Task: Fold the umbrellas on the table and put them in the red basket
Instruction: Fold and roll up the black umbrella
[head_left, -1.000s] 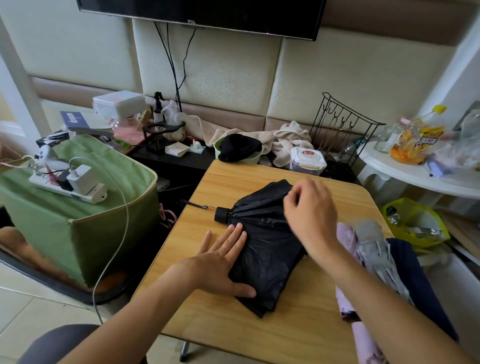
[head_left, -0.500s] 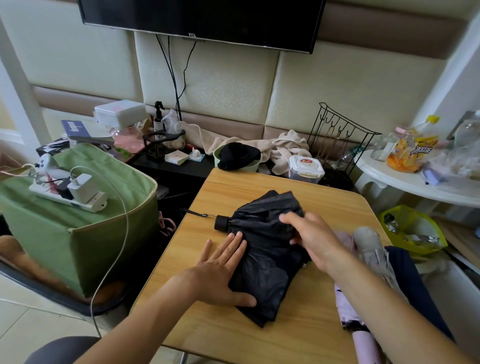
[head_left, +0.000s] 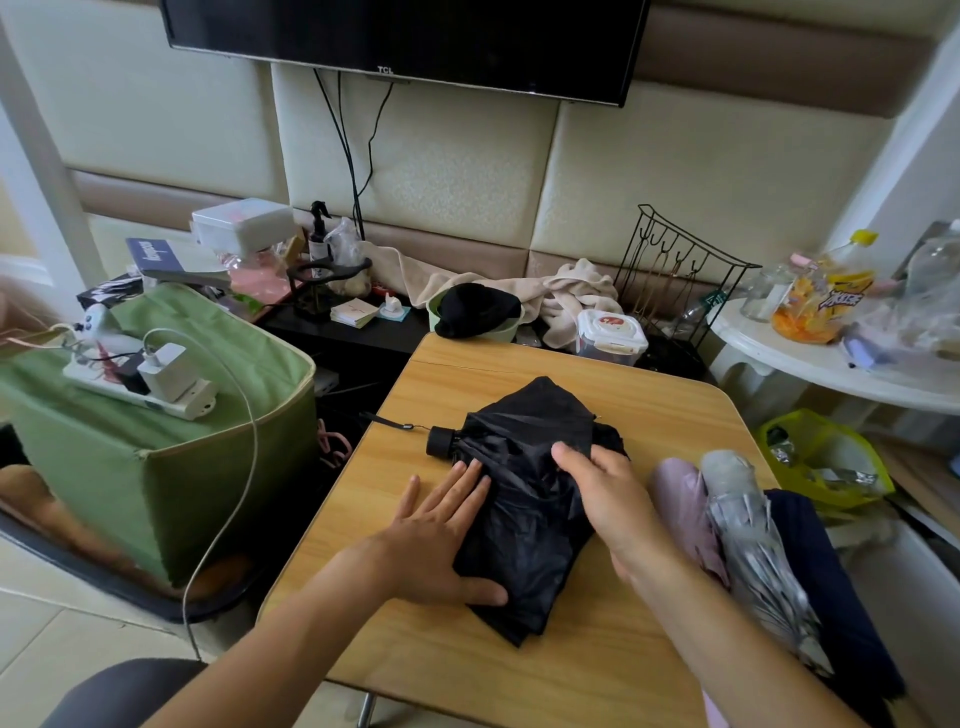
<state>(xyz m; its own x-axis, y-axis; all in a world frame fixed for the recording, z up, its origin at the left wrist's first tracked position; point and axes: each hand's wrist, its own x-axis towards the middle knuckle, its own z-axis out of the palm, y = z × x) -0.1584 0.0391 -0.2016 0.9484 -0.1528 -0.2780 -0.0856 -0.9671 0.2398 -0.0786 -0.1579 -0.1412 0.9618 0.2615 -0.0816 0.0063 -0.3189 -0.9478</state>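
A black folding umbrella (head_left: 530, 421) lies collapsed on the wooden table (head_left: 597, 665), its handle cap (head_left: 440, 441) and wrist strap pointing left. My left hand (head_left: 441, 530) presses flat on the umbrella's left edge, fingers straight. My right hand (head_left: 605, 493) lies on top of the canopy with its fingers curled into a fold of the black fabric. At the table's right edge lie a pink umbrella (head_left: 680, 499), a silver-grey umbrella (head_left: 748, 535) and a navy umbrella (head_left: 815, 551). No red basket is in view.
A green fabric box (head_left: 156, 457) with a power strip on top stands left of the table. Behind the table are a green bowl (head_left: 511, 327), towels, a lidded container (head_left: 610, 332) and a wire rack (head_left: 675, 280). A white round table (head_left: 831, 374) and a yellow bag (head_left: 826, 457) are on the right.
My right hand came down from above the canopy's far part, took hold of the fabric and drew it toward me. My left hand stayed pressed in place.
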